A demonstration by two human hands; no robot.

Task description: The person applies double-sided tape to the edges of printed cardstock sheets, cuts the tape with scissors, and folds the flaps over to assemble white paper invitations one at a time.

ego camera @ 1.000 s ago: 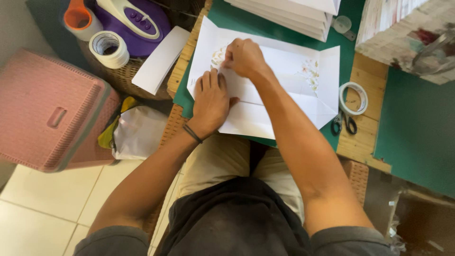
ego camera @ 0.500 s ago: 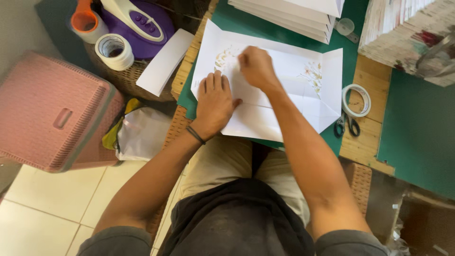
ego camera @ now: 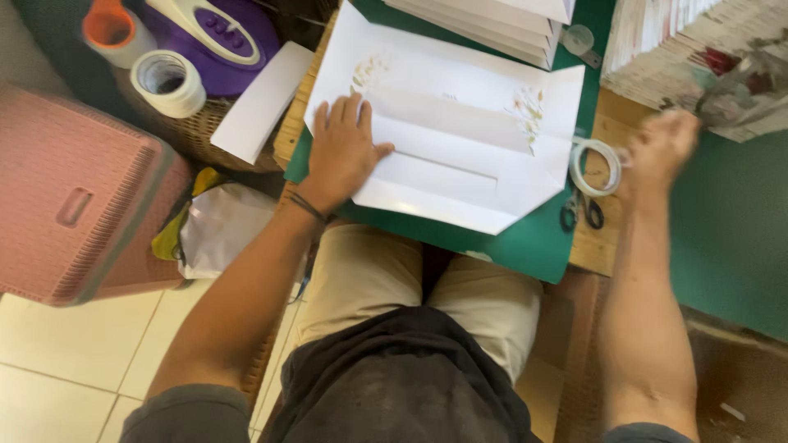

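A large white paper sheet (ego camera: 460,123) with folded flaps and faint floral prints lies on a green mat (ego camera: 525,238) in front of me. My left hand (ego camera: 341,152) rests flat on its left part, fingers spread, pressing it down. My right hand (ego camera: 657,148) is off the paper to the right, blurred by motion. Its fingers reach the right edge of a white tape ring (ego camera: 577,168) on the wooden tabletop. Whether it grips the ring is unclear. Black-handled scissors (ego camera: 581,212) lie just below the ring.
A stack of white sheets (ego camera: 492,25) sits behind the paper, and a newspaper pile (ego camera: 698,57) at the far right. To the left are a pink woven box (ego camera: 74,197), two tape rolls (ego camera: 168,82), a purple appliance (ego camera: 222,37), a white card (ego camera: 263,102) and a plastic bag (ego camera: 222,230).
My right hand has left the paper's upper left fold and swung right to the tape ring. My left hand stays pressed on the paper.
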